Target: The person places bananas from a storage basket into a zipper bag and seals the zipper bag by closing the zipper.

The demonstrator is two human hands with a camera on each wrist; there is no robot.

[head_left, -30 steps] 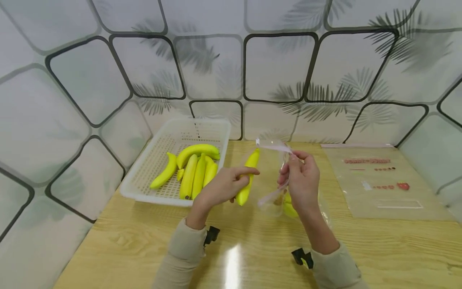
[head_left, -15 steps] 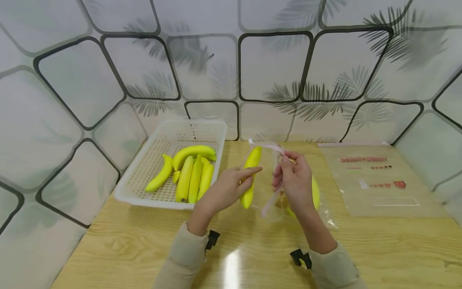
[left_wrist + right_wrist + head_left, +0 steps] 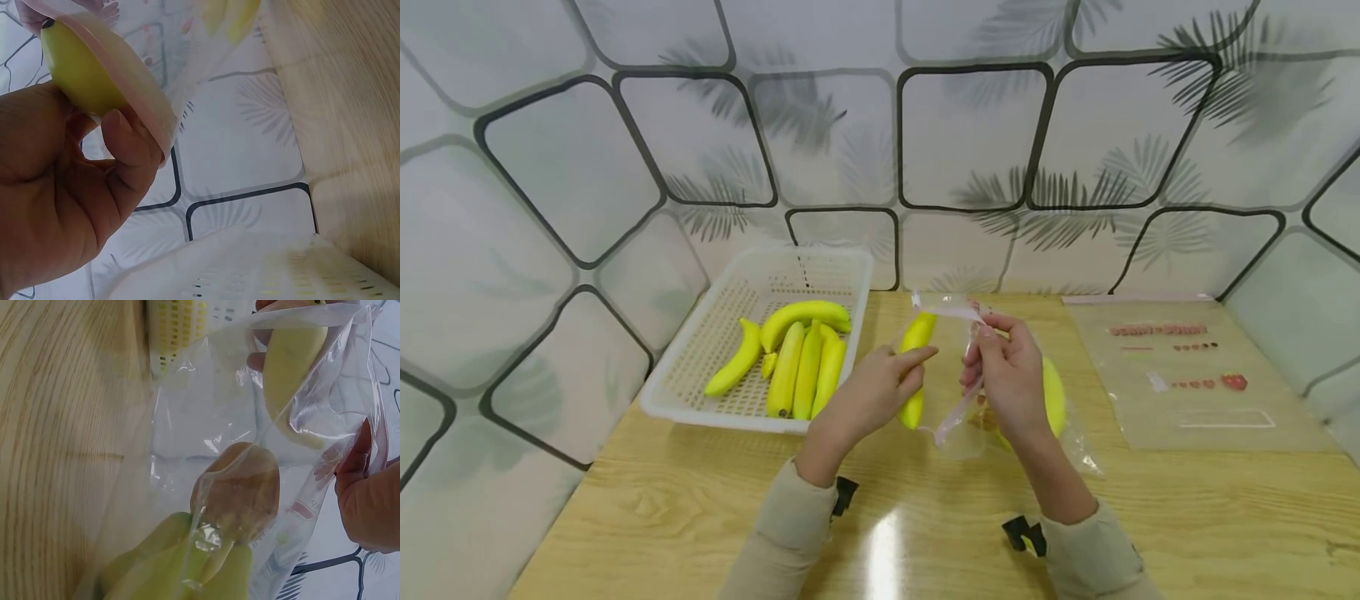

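My left hand [image 3: 872,392] holds a yellow banana [image 3: 917,333] at the mouth of a clear plastic zip bag; the index finger points out across it. In the left wrist view, the bag's pink rim [image 3: 119,69] crosses the banana [image 3: 75,69], close to the fingers. My right hand [image 3: 1011,375] pinches the opposite side of the bag's mouth, keeping it spread. The right wrist view shows the held banana [image 3: 290,375] through the film. Lower in the clear bag [image 3: 169,419] lie other bananas [image 3: 169,562], partly hidden by my right hand in the head view.
To the left stands a white perforated basket [image 3: 681,404] with several bananas [image 3: 808,362] in it. A second zip bag [image 3: 1195,408], printed in pink and red, lies flat on the wooden table [image 3: 700,508] at the right. A patterned wall [image 3: 973,137] rises behind.
My right hand has shifted slightly left with the bag's mouth, bringing its rim up to the held banana. My left hand keeps its grip on the banana.
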